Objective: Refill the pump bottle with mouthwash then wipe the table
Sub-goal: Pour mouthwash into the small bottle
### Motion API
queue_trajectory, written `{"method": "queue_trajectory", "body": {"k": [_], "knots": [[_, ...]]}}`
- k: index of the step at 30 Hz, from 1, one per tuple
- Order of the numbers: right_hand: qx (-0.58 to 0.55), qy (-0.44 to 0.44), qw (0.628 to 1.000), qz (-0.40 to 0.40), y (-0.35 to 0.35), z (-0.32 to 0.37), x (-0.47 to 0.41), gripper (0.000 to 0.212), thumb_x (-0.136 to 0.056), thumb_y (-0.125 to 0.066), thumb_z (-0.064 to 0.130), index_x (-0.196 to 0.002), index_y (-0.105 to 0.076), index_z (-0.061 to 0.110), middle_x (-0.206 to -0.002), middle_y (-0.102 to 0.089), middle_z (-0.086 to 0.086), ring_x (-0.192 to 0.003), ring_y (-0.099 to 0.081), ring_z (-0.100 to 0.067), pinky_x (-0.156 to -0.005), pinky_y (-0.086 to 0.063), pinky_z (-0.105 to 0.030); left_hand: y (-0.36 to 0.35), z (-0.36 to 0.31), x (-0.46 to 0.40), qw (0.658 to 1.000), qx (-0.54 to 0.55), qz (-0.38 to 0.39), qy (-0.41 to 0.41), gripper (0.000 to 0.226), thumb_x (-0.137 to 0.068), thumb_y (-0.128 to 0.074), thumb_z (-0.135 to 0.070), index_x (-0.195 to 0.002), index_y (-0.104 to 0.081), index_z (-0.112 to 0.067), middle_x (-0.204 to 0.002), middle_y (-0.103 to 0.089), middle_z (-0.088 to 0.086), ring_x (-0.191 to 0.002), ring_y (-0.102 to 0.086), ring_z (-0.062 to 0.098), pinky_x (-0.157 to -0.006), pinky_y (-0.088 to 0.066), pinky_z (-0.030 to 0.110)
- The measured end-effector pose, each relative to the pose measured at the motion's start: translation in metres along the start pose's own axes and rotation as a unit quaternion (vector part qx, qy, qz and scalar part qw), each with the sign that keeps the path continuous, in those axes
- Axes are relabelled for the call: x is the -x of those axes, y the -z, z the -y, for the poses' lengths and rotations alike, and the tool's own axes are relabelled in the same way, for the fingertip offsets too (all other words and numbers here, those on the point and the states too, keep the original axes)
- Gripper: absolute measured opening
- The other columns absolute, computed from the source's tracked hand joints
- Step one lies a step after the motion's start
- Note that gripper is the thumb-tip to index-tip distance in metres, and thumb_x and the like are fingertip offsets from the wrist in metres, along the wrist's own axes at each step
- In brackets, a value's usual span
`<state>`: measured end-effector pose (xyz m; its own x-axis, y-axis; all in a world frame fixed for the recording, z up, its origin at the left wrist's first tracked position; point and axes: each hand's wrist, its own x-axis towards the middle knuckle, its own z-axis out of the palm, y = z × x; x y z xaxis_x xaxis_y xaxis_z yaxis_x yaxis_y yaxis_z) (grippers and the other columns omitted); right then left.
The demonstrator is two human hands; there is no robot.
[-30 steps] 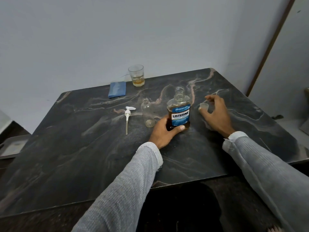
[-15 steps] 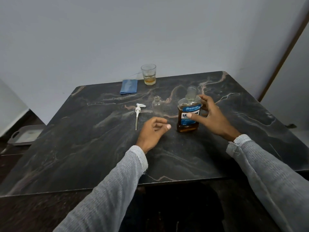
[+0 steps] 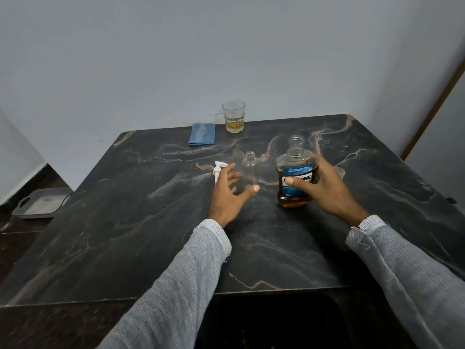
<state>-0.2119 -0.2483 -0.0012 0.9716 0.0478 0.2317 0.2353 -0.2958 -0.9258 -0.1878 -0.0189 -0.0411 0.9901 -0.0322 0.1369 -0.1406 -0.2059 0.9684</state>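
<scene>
Presently listed on the dark marble table point(image 3: 125, 222): one Listerine mouthwash bottle point(image 3: 295, 177), uncapped, part full of amber liquid, upright at centre right, gripped by the right hand point(image 3: 324, 190) with thumb across the blue label and fingers round the far side. One small clear pump bottle point(image 3: 249, 167), apparently empty, neck open, standing just left of the mouthwash. One white pump head point(image 3: 218, 170), lying on the table left of the small bottle. One left hand point(image 3: 227, 195), fingers spread, holding nothing, reaching toward the pump bottle, thumb near its base. One folded blue cloth point(image 3: 202, 134) and one glass tumbler point(image 3: 233, 117) with a little amber liquid, both at the far edge. One clear cap point(image 3: 339, 171), likely, partly hidden behind the right hand. Step in hand, by judgement: readying the pour. Next move calls for steadying the narrow-necked bottle, then tilting the mouthwash slowly over it; wiping remains undone.
</scene>
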Motion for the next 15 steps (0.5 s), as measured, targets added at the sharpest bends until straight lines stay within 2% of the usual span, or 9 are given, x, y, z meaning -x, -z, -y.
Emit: {"method": "queue_trajectory", "body": {"k": [3,5,7,10,12,15], "knots": [[0.049,0.021,0.999,-0.001,0.001,0.01,-0.007,0.066,-0.07,-0.072,0.046,-0.126,-0.045,0.024,-0.117,-0.06,0.013,-0.103,-0.062,-0.002,-0.078,-0.055,-0.016,-0.002,0.009,-0.009,1.0,-0.003,0.021,0.005,0.084,-0.075,-0.082,-0.026,-0.144,-0.034,-0.02,-0.124,-0.054,-0.004,-0.119,-0.053,0.012,-0.104,-0.042,0.028],[0.085,0.035,0.996,0.0,0.004,0.017,-0.014,0.064,-0.07,-0.071,0.047,-0.124,-0.044,0.028,-0.114,-0.057,0.017,-0.1,-0.061,0.002,-0.074,-0.053,-0.012,-0.002,0.013,-0.014,0.999,0.0,0.034,0.008,0.082,-0.074,-0.083,-0.025,-0.142,-0.036,-0.019,-0.125,-0.056,0.001,-0.117,-0.056,0.014,-0.103,-0.044,0.026],[0.11,0.045,0.993,0.004,0.006,0.022,-0.02,0.062,-0.068,-0.072,0.047,-0.121,-0.045,0.029,-0.11,-0.058,0.019,-0.098,-0.061,0.006,-0.072,-0.053,-0.011,-0.002,0.017,-0.016,0.999,0.011,0.039,0.004,0.076,-0.074,-0.083,-0.023,-0.137,-0.041,-0.021,-0.123,-0.06,0.005,-0.115,-0.058,0.014,-0.1,-0.045,0.023],[0.152,0.058,0.987,0.006,0.007,0.025,-0.027,0.056,-0.068,-0.071,0.048,-0.115,-0.045,0.032,-0.102,-0.057,0.025,-0.093,-0.057,0.019,-0.066,-0.048,-0.004,-0.004,0.022,-0.017,0.999,0.005,0.029,-0.015,0.069,-0.073,-0.084,-0.024,-0.13,-0.046,-0.026,-0.117,-0.064,0.0,-0.109,-0.06,0.007,-0.092,-0.046,0.015],[0.184,0.063,0.981,0.011,0.007,0.026,-0.032,0.053,-0.071,-0.074,0.043,-0.114,-0.045,0.033,-0.1,-0.057,0.026,-0.091,-0.058,0.017,-0.064,-0.047,-0.003,-0.005,0.023,-0.017,1.0,0.0,0.022,-0.022,0.067,-0.072,-0.084,-0.025,-0.129,-0.048,-0.028,-0.115,-0.064,-0.003,-0.107,-0.06,0.004,-0.089,-0.047,0.013],[0.233,0.066,0.97,0.02,0.006,0.027,-0.037,0.051,-0.074,-0.077,0.037,-0.113,-0.044,0.035,-0.099,-0.057,0.024,-0.087,-0.06,0.008,-0.061,-0.049,-0.007,-0.006,0.025,-0.017,0.999,-0.005,0.019,-0.024,0.064,-0.073,-0.084,-0.023,-0.128,-0.052,-0.026,-0.114,-0.062,-0.006,-0.106,-0.059,0.002,-0.093,-0.047,0.017]]}}
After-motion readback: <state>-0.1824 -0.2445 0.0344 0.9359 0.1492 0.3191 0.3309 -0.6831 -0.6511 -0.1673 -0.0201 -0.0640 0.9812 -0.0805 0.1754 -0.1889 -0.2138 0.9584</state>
